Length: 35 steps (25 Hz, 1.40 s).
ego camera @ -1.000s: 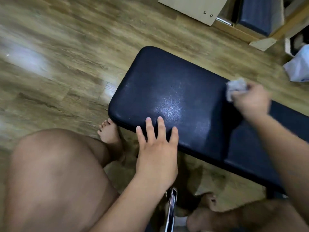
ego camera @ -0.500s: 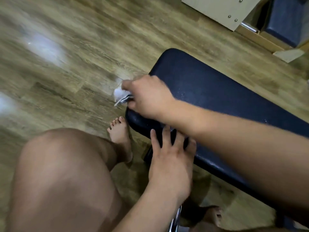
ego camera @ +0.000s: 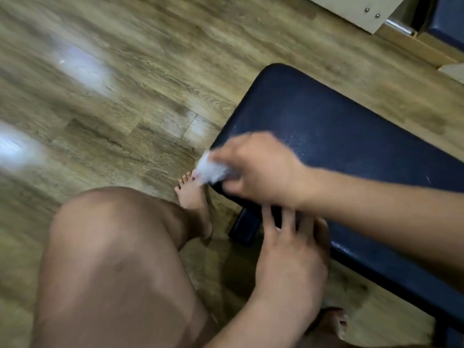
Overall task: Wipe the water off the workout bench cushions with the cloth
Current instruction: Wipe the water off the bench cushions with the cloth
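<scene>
A dark blue bench cushion point(ego camera: 334, 126) runs from the centre toward the lower right, with fine water specks glinting on its top. My right hand point(ego camera: 261, 169) is closed around a crumpled white cloth point(ego camera: 209, 169) at the cushion's near left corner; the hand is motion-blurred. My left hand point(ego camera: 293, 254) rests flat against the cushion's near edge, fingers spread, partly under my right forearm.
My bare left knee point(ego camera: 113, 259) fills the lower left, with a bare foot point(ego camera: 192, 194) on the wooden floor point(ego camera: 120, 96) beside the bench corner. Another foot point(ego camera: 334, 322) shows under the bench. A pale panel and another blue pad point(ego camera: 449, 21) stand at the top right.
My right hand swept the cloth from the cushion's far right side across to its left corner, then slightly down along that corner. My left hand stayed on the near edge. The view shifted.
</scene>
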Motion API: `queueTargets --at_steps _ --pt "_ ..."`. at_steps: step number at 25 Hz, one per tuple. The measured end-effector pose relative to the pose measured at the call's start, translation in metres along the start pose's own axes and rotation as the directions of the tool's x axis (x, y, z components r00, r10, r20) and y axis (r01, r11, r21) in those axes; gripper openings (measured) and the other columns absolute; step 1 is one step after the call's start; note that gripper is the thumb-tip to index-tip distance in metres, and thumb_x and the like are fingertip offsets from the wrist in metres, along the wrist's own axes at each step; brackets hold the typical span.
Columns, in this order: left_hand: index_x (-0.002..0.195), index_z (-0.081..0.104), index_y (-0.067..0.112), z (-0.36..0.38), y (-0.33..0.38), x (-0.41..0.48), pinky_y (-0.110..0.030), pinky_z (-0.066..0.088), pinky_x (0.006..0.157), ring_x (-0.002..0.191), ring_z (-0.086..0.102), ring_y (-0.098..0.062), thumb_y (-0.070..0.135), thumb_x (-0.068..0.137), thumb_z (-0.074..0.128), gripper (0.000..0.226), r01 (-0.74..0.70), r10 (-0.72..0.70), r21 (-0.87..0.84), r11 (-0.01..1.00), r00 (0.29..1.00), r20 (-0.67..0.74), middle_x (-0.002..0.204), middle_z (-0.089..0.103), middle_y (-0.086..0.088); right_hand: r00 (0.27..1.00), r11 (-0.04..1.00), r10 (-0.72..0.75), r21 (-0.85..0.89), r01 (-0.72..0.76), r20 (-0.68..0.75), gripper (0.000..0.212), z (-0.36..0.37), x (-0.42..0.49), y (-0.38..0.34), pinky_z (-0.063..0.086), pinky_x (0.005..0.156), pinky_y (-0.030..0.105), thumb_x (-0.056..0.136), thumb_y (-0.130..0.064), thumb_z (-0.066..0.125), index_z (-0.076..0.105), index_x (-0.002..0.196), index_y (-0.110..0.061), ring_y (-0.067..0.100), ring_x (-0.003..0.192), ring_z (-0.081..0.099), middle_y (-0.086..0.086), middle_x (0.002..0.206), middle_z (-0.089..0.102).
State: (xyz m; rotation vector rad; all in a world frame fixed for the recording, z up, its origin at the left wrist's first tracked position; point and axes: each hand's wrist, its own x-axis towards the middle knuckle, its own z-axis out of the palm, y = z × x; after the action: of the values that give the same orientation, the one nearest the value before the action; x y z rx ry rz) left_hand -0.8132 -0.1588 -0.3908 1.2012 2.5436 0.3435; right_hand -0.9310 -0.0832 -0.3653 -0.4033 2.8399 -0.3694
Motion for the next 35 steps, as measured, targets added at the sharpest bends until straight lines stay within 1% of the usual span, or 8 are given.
queueTargets --at_steps 4,8,15,18,22,27,30,35 --pt "0.135 0.05 0.009 0.003 0.008 -0.002 -0.065 0.027 0.108 0.133 0.032 -0.049 0.022 0.086 0.033 0.054 -0.005 0.008 0.076 0.997 0.999 -0.043 0.145 0.039 -0.027 0.989 0.993 0.121 0.0 -0.122 -0.087 0.021 -0.022 0.013 0.051 0.054 0.07 0.038 0.079 -0.039 0.056 0.058 0.089 -0.021 0.028 0.08 0.066 0.002 0.082 0.067" --pt "0.144 0.037 0.007 -0.004 0.007 -0.003 -0.066 0.019 0.111 0.139 0.023 -0.05 0.024 0.086 0.051 0.061 -0.017 0.015 0.095 0.995 1.0 0.021 0.152 0.024 -0.029 0.697 0.732 0.659 0.03 -0.681 -0.283 0.017 -0.066 0.032 0.147 0.047 0.072 0.034 0.083 -0.029 0.055 0.059 0.092 -0.015 0.035 0.089 0.064 0.013 0.085 0.061" --pt "0.14 0.042 0.008 -0.002 0.013 -0.003 -0.066 0.028 0.105 0.126 0.038 -0.048 0.023 0.081 0.046 0.061 -0.05 0.041 0.181 0.982 0.998 0.056 0.136 0.046 -0.026 0.998 0.998 -0.009 0.056 0.006 0.059 0.031 0.0 -0.046 0.008 0.053 0.068 0.037 0.068 -0.042 0.06 0.063 0.097 -0.029 0.03 0.08 0.066 0.0 0.085 0.069" --pt "0.13 0.056 0.007 0.005 0.015 -0.003 -0.065 0.035 0.103 0.129 0.041 -0.051 0.019 0.079 0.026 0.06 0.006 -0.016 0.163 0.987 0.998 0.059 0.139 0.046 -0.03 0.949 0.958 0.28 -0.028 -0.287 -0.142 0.03 -0.032 -0.013 0.093 0.054 0.072 0.037 0.075 -0.041 0.054 0.063 0.096 -0.02 0.032 0.081 0.067 0.006 0.08 0.067" --pt "0.126 0.057 0.007 0.008 0.018 -0.003 -0.067 0.036 0.101 0.129 0.041 -0.051 0.02 0.081 0.025 0.057 -0.003 0.006 0.16 0.987 1.0 -0.021 0.139 0.046 -0.031 0.646 0.66 0.72 -0.036 -0.75 -0.253 0.03 -0.067 -0.019 0.193 0.054 0.081 0.042 0.08 -0.031 0.06 0.067 0.102 -0.013 0.039 0.083 0.062 0.019 0.088 0.065" --pt "0.119 0.058 0.006 0.01 0.026 0.0 -0.069 0.04 0.093 0.116 0.048 -0.055 0.017 0.079 0.031 0.05 0.031 -0.024 0.181 0.983 0.999 -0.045 0.125 0.053 -0.034 0.959 0.965 0.261 0.052 -0.257 -0.113 0.04 -0.015 -0.067 0.065 0.054 0.078 0.039 0.071 -0.042 0.061 0.066 0.108 -0.028 0.03 0.089 0.067 0.004 0.097 0.073" --pt "0.128 0.051 0.003 0.019 0.025 -0.007 -0.068 0.04 0.094 0.114 0.046 -0.054 0.023 0.077 0.05 0.055 0.04 -0.031 0.229 0.973 0.999 -0.04 0.122 0.054 -0.033 0.988 0.999 0.027 0.033 -0.032 0.152 0.036 -0.01 -0.087 0.035 0.051 0.079 0.037 0.075 -0.036 0.062 0.063 0.11 -0.029 0.026 0.094 0.064 0.0 0.101 0.069" --pt "0.126 0.056 0.005 0.011 0.026 0.002 -0.066 0.039 0.099 0.128 0.041 -0.052 0.036 0.071 0.076 0.066 0.081 -0.088 0.197 0.977 0.996 0.025 0.138 0.046 -0.032 0.782 0.79 0.588 -0.061 -0.61 -0.207 0.035 -0.064 -0.073 0.187 0.054 0.077 0.042 0.081 -0.038 0.058 0.064 0.104 -0.013 0.039 0.086 0.065 0.022 0.095 0.069"
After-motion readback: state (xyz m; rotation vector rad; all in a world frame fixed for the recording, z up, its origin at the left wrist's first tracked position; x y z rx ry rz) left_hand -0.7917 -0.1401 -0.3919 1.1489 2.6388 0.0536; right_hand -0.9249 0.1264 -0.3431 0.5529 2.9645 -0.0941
